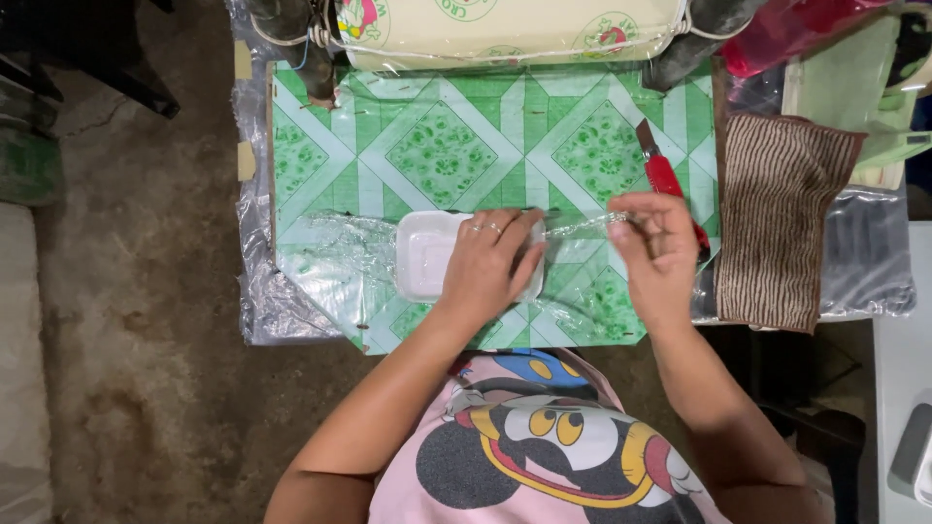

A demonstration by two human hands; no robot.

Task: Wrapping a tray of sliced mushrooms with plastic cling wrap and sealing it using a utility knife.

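Bare, stained concrete floor to my left. Work surface has a green tiled-pattern cover. Brown striped cloth hangs over its right edge, clear plastic sheeting off the left. Light dim, overhead.

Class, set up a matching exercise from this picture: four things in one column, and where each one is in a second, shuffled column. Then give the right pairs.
Things:
1. white tray
2. red knife
3. striped cloth
4. plastic film

Places:
A. pinched and stretched by the right hand
B. draped at the table's right end
C. under the left hand
D. on the green mat, just beyond the right hand

Pairs: 1-C, 2-D, 3-B, 4-A
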